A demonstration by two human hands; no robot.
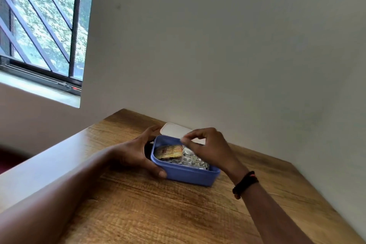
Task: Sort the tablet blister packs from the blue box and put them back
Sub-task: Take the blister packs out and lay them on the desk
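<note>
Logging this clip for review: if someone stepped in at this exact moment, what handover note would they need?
Left hand grips the left end of the blue box, steadying it on the wooden table.
Right hand hovers over the box, fingers pinched; whether they hold anything is unclear.
Blister packs, one orange and several silver, lie in the box. White lid lies behind it.
No packs are out. Sorting and returning remain.

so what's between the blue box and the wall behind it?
Head view: a white lid lies flat on the table between the blue box and the wall, partly hidden by the right hand.
</note>
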